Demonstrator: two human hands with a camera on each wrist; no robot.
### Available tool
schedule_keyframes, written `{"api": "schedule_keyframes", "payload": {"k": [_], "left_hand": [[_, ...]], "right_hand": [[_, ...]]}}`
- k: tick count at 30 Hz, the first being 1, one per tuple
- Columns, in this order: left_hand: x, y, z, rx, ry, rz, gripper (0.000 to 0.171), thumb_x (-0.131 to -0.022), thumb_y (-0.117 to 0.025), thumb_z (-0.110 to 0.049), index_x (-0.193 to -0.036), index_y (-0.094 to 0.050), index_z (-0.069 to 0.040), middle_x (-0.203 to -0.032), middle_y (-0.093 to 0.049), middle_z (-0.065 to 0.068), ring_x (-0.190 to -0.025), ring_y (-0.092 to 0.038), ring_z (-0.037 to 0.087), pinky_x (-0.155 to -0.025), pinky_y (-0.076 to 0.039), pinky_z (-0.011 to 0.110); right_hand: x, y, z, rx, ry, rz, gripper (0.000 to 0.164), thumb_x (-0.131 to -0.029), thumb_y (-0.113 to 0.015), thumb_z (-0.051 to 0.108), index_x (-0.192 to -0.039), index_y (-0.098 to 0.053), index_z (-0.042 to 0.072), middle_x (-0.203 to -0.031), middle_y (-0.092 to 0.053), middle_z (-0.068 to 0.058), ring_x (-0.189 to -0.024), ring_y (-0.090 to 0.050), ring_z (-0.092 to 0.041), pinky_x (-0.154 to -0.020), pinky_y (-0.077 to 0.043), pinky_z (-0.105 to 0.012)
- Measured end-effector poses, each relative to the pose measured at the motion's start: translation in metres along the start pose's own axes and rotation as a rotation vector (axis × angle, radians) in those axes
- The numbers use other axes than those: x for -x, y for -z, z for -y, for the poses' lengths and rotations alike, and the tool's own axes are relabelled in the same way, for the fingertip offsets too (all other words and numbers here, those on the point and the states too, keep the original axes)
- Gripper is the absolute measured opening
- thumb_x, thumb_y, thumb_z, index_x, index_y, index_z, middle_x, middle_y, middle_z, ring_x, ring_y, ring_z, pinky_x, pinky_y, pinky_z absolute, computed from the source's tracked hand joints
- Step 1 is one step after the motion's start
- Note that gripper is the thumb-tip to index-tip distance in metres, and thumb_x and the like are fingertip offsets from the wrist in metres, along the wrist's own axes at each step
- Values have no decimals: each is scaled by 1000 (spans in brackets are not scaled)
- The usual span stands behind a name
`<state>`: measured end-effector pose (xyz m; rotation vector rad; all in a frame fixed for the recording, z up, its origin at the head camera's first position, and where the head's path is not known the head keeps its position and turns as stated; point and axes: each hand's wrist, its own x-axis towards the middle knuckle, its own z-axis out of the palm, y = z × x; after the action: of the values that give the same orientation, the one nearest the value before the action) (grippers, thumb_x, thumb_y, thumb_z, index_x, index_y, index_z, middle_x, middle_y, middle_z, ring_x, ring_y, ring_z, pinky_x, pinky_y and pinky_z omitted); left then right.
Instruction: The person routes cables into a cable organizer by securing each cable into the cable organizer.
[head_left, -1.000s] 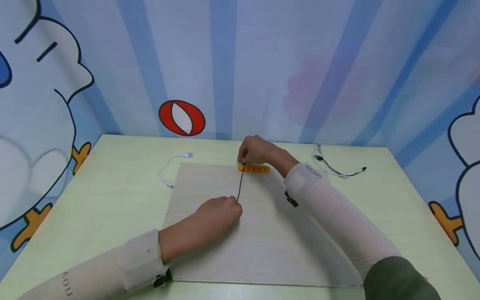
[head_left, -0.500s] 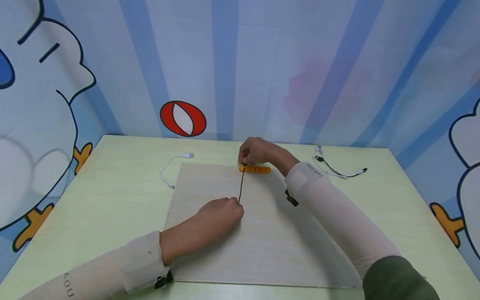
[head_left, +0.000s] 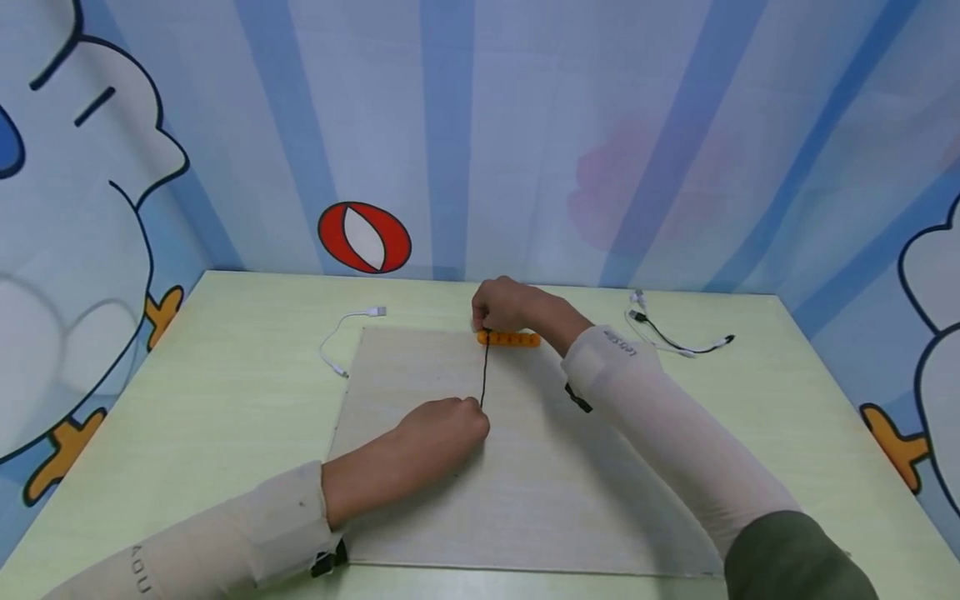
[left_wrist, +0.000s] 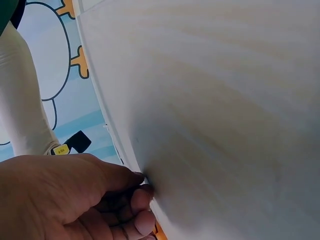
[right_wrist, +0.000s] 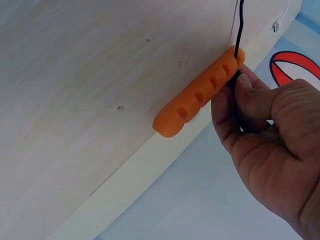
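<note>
An orange cable clip strip (head_left: 517, 340) with several slots lies at the far edge of the pale board (head_left: 585, 475). A thin black cable (head_left: 484, 375) runs taut from it toward the near side. My right hand (head_left: 506, 305) pinches the cable's far part at the strip's left end. In the right wrist view, the cable (right_wrist: 241, 30) crosses the strip (right_wrist: 195, 97) at the end slot; how deep it sits there cannot be told. My left hand (head_left: 442, 429) pinches the nearer part above the board; those fingers (left_wrist: 142, 200) mostly hide it.
A short white USB cable (head_left: 337, 329) lies left of the board on the table (head_left: 225, 400). More cables, one black (head_left: 671, 340) and some white, lie at the back right. A blue cartoon-printed backdrop (head_left: 517, 150) rises behind the table edge.
The black cable has swung a little more upright, its near end shifting slightly right with my left hand. My right hand has edged slightly left and down. The strip stays in place.
</note>
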<state>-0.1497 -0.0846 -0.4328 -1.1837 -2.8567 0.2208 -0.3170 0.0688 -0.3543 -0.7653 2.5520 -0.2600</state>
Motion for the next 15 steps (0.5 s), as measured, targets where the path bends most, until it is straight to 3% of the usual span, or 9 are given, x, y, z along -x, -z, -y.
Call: {"api": "schedule_keyframes", "payload": {"k": [6,15], "left_hand": [[11,41,-12,-15,12,39,8,-100,-83,0,-104,-86,-6,-95,-80,8,-79,-76,14,-68,-63,24],[11,45,-14,-29,2,50,7,-100,-84,-2,-104,-87,-8,-94,-80,8,-80,-77,15,-70,-64,25]], "right_hand": [[1,0,0,-6,-4,5,32,-114,-52,2,-110,-83,12,-128,-77,-8,-112,-66,-24,-105,-58,-42],[1,-2,-2,-17,3,2,32,-115,-51,3,-115,-83,11,-132,-76,-10,-119,-66,-27,-110,-57,-43]]}}
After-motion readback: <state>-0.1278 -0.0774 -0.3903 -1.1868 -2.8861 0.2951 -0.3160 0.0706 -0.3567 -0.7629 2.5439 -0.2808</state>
